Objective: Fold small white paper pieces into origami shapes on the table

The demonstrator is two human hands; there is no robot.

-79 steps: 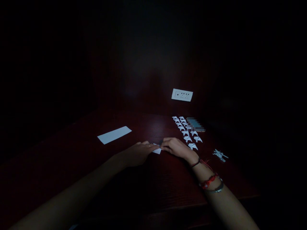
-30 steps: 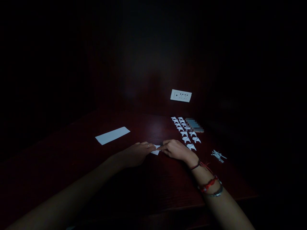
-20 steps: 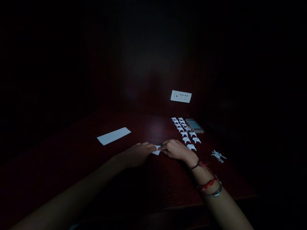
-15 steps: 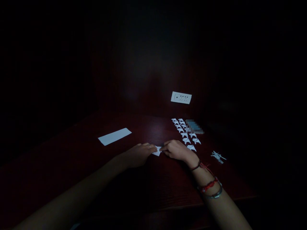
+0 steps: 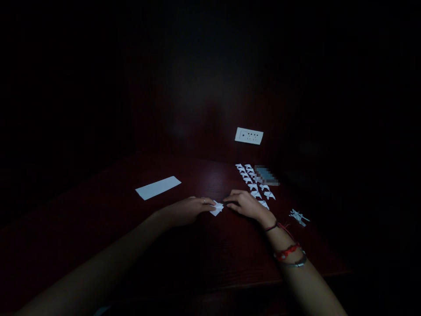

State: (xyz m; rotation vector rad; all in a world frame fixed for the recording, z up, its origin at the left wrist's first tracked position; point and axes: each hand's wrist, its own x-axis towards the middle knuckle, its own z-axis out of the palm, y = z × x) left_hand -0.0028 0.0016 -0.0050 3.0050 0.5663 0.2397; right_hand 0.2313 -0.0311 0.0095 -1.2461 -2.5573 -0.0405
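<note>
A small white folded paper piece (image 5: 216, 208) lies on the dark red table (image 5: 204, 254) between my two hands. My left hand (image 5: 189, 210), with a ring on one finger, presses its fingertips on the piece's left edge. My right hand (image 5: 245, 203) rests just right of it, fingers curled, fingertips about touching its right corner. Red and metal bracelets circle my right wrist.
Two rows of several small folded white paper shapes (image 5: 255, 184) lie beyond my right hand, beside a phone (image 5: 266, 175). A white paper strip (image 5: 158, 187) lies at the left. A small paper figure (image 5: 298, 216) sits at the right. A wall socket plate (image 5: 249, 135) is behind. The room is very dark.
My right hand has slid slightly right and back off the paper piece, showing more of it. My left hand keeps pressing its left edge. The view drifted a little.
</note>
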